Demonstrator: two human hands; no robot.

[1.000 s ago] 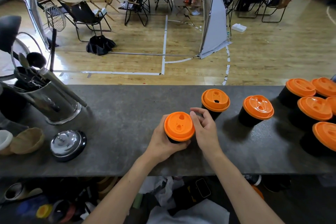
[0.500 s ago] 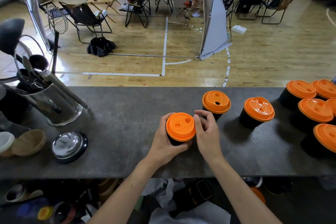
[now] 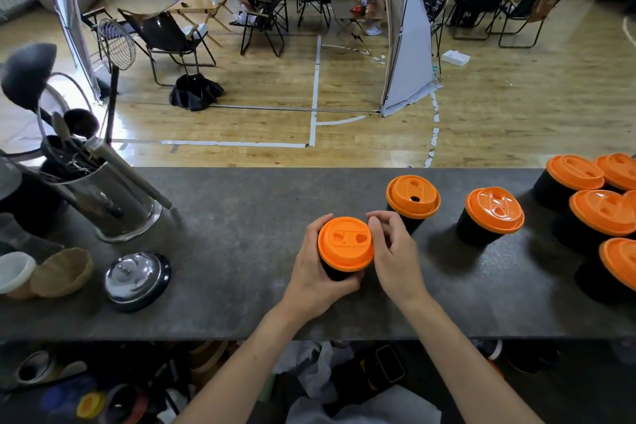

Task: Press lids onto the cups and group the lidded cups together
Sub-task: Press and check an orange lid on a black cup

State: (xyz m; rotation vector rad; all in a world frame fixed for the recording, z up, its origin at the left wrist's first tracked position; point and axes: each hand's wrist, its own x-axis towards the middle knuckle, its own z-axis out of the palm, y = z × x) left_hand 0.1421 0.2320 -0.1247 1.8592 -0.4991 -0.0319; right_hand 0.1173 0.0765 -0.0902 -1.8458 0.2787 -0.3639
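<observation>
A black cup with an orange lid stands on the grey counter in front of me. My left hand grips the cup's body from the left. My right hand is at the lid's right edge, fingers curled against the rim. Two more lidded cups stand apart behind it, one close by and one further right. A group of several lidded cups is clustered at the counter's right end.
A steel utensil holder with ladles stands at the left. Near it are a chrome-topped bell-like dome, a tan bowl and a white bowl. Clutter fills the shelf below the counter's near edge.
The lid has turned a little under my hands, its holes now lying side by side. Both hands stay on the same cup in the same place.
</observation>
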